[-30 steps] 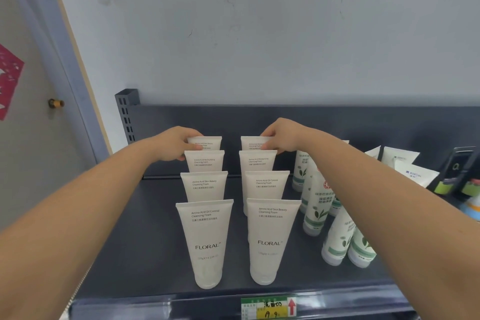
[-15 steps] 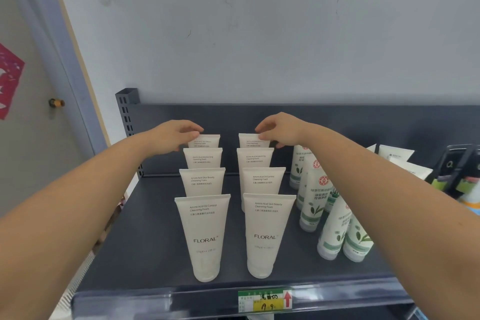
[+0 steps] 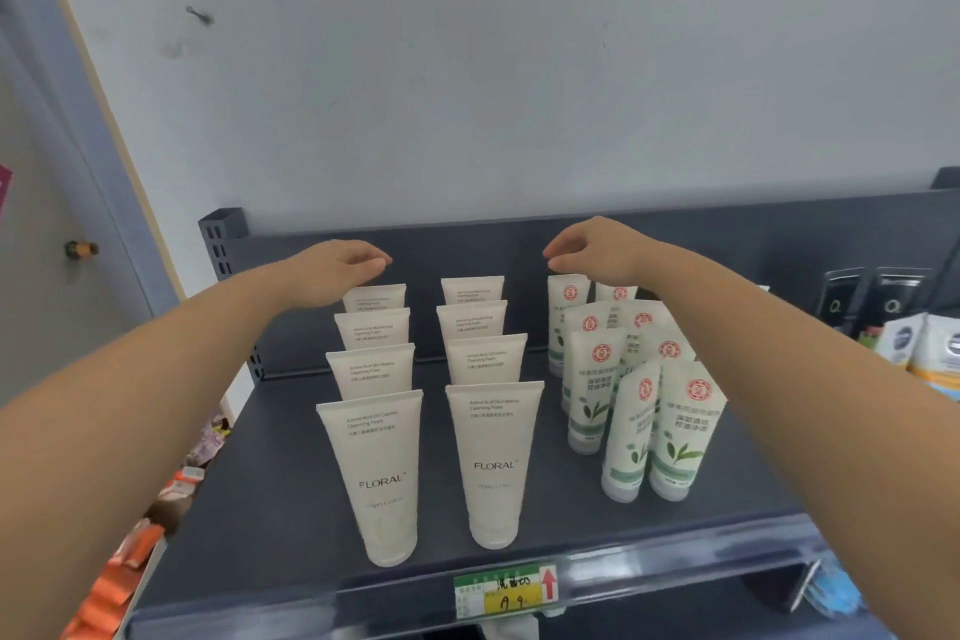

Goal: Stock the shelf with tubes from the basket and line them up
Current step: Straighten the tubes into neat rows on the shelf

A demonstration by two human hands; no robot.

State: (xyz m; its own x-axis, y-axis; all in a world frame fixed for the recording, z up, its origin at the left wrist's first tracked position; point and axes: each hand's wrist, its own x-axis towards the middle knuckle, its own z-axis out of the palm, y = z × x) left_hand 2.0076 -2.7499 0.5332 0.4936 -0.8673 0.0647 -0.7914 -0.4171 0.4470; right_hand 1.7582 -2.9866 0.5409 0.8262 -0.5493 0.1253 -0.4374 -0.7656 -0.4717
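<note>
My left hand (image 3: 337, 270) and right hand (image 3: 592, 247) hang with fingers loosely curled, holding nothing. Below and between them, eight cream plastic FLORAL tubes (image 3: 384, 463) stand cap-down in two rows of four on the dark grey metal shelf (image 3: 260, 483), the rear-left one just under my left fingers.

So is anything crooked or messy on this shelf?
Yes, a little. The two rows of white FLORAL tubes stand straight and even. The green-leaf tubes beside them on the right are bunched together, and the front-left green-leaf tube is turned sideways and leaning. Nothing looks spilled or broken.
</note>
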